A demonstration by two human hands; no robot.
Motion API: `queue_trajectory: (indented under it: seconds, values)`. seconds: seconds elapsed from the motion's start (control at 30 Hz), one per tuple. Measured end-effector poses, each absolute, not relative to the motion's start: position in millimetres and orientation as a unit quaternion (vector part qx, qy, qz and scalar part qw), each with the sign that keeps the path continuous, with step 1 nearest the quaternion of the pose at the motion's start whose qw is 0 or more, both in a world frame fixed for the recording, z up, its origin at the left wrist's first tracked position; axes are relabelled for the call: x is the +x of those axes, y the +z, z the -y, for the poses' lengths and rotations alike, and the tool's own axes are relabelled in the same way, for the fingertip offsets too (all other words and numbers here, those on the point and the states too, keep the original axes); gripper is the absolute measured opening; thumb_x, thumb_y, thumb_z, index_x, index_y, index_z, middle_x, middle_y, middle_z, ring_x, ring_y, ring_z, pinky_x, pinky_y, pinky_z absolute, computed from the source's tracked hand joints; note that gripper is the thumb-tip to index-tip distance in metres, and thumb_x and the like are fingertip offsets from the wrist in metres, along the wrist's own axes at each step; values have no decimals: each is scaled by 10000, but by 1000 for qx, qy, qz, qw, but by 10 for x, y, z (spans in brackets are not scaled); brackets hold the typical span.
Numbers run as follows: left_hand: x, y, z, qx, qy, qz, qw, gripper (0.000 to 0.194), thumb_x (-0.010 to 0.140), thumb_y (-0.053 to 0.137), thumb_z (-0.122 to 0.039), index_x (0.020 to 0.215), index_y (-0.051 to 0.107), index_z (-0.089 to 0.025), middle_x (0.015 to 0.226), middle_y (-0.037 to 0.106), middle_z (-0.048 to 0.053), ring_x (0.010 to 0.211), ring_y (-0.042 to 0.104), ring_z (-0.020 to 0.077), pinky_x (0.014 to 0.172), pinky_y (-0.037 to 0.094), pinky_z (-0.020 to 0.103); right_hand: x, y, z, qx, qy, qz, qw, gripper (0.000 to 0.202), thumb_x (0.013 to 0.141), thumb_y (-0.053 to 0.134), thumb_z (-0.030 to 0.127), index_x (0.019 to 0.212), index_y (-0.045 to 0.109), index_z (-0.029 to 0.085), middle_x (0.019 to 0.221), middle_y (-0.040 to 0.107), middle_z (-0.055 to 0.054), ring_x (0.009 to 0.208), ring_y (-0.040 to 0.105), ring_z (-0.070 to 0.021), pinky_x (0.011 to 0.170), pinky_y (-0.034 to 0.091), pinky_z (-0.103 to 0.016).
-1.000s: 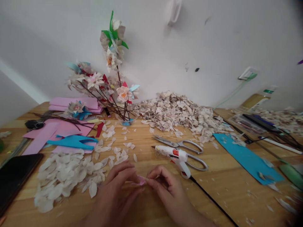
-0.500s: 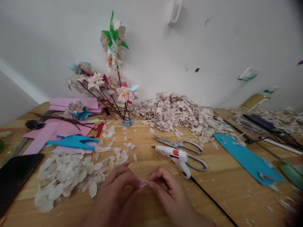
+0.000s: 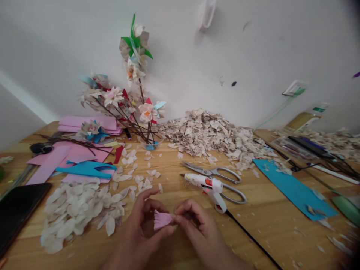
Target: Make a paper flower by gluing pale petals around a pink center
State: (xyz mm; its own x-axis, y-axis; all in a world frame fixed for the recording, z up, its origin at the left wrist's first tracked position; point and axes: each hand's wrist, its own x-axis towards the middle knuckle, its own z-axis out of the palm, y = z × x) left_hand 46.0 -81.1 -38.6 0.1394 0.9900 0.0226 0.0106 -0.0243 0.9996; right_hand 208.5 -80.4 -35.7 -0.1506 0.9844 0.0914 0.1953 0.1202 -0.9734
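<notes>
Here's the desk (image 3: 182, 167), clock centred mid-top: at six, the paper piece (image 3: 162, 220) sits between left hand (image 3: 139, 225) and right hand (image 3: 198, 225). Round to eight, the petal pile (image 3: 71, 212), with the phone (image 3: 24, 212) left of it. Stacked sheets (image 3: 90, 122) at ten; at eleven, stems (image 3: 140, 125) standing in the cup (image 3: 151, 145). Flake heap (image 3: 208, 131) at one, by the wall (image 3: 180, 52)! Scissors (image 3: 225, 173) at three, glue gun (image 3: 205, 182) just before them, its cord (image 3: 250, 232) running towards five. Beyond, also at three, flakes on a flat sheet (image 3: 289, 187).
</notes>
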Motion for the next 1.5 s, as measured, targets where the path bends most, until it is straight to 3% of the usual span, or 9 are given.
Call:
queue_trajectory:
  seconds: [0.13, 0.53, 0.8, 1.03, 1.2, 1.33, 1.5]
  values:
    - [517, -348, 815, 456, 467, -439, 618, 447, 731, 673, -262, 1089, 406, -294, 691, 619, -49, 634, 573, 123, 600, 423, 225, 2079, -358, 823, -482, 463, 603, 435, 49, 803, 543, 222, 757, 541, 207, 692, 559, 17, 645, 535, -138, 589, 413, -235]
    - [530, -367, 845, 401, 533, -411, 621, 392, 716, 696, -222, 1032, 477, -296, 627, 638, -71, 579, 566, 83, 553, 411, 172, 2056, -365, 883, -448, 460, 590, 489, 75, 843, 523, 250, 817, 454, 243, 776, 539, 19, 704, 540, -133, 627, 433, -235]
    - [544, -394, 802, 371, 523, -402, 654, 589, 643, 750, -217, 1125, 419, -291, 750, 687, -33, 735, 657, 156, 677, 481, 260, 2073, -377, 837, -477, 434, 592, 483, 144, 834, 522, 236, 753, 403, 231, 747, 516, 19, 678, 511, -136, 614, 420, -244]
    - [514, -399, 787, 344, 494, -408, 687, 581, 657, 747, -212, 1107, 381, -246, 660, 699, -24, 616, 623, 131, 620, 487, 271, 2078, -392, 853, -484, 408, 621, 462, 148, 850, 502, 244, 729, 418, 228, 725, 488, 16, 674, 498, -142, 618, 434, -252]
    - [523, -362, 766, 273, 459, -429, 728, 609, 603, 779, -148, 1067, 390, -206, 597, 700, -25, 595, 644, 143, 566, 520, 270, 2182, -369, 831, -453, 335, 701, 437, 52, 864, 490, 188, 880, 479, 236, 802, 567, -4, 751, 563, -156, 672, 457, -274]
    - [533, -262, 776, 199, 433, -459, 750, 540, 607, 748, -88, 1038, 431, -160, 574, 679, -28, 566, 643, 129, 487, 513, 216, 2296, -285, 797, -369, 200, 818, 394, 209, 838, 497, 104, 997, 525, 236, 884, 593, -40, 820, 573, -172, 718, 466, -291]
    - [519, -221, 792, 144, 402, -467, 775, 368, 653, 677, -66, 964, 500, -150, 573, 634, -47, 503, 586, 84, 391, 446, 153, 2292, -130, 762, -325, 112, 871, 350, 297, 839, 464, 74, 1051, 591, 239, 848, 639, -62, 753, 594, -181, 635, 487, -291]
